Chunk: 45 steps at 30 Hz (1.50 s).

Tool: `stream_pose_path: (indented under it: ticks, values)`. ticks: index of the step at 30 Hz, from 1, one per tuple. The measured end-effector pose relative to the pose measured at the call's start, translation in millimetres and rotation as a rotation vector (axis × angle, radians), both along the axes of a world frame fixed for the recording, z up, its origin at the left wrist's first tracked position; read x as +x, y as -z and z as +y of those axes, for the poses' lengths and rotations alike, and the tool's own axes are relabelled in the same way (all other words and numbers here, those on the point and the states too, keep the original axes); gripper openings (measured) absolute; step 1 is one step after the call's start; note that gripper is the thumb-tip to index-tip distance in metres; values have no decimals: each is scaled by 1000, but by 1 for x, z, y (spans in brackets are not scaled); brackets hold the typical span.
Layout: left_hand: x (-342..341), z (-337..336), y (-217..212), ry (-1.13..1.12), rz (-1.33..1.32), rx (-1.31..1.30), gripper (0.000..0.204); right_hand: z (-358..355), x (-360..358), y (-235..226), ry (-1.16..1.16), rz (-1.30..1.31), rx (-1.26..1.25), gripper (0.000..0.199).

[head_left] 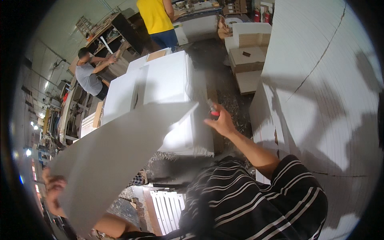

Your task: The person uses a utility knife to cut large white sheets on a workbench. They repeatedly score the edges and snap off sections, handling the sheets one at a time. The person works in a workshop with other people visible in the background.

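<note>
My left hand (53, 191) grips the lower left edge of a large thin white sheet (116, 156) that tilts up across the middle of the view. My right hand (221, 121) is raised past the sheet's upper right corner and is closed on a small tool with a red handle (213, 109). Under the sheet lie stacks of white panels (168, 80). My striped sleeve fills the lower right.
A tall stack of white boards (320, 88) rises on the right. One person in a grey shirt (90, 76) works at a bench on the left; another in a yellow shirt (154, 16) stands at the back. Cardboard-coloured boards (248, 56) lie on the littered floor.
</note>
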<state>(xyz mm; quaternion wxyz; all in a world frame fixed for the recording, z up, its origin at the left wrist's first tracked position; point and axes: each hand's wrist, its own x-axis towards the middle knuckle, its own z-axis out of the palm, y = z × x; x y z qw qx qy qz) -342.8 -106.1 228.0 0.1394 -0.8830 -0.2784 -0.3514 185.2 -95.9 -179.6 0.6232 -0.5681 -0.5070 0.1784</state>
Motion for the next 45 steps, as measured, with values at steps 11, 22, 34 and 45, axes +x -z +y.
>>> stream_pose_path:
  ticks: [11,22,34,45]
  values:
    - [124,161,-86,-356,-141,113,44,-30,-59,4,11,10,-72,44]
    - [407,257,-71,307,-251,-25,45,-41,-102,0,81,217,-289,28]
    - [507,364,148,169,100,-392,63,-147,-158,-15,170,388,-491,17]
    - [498,429,269,8,165,-439,44,-135,-142,9,332,361,-587,40]
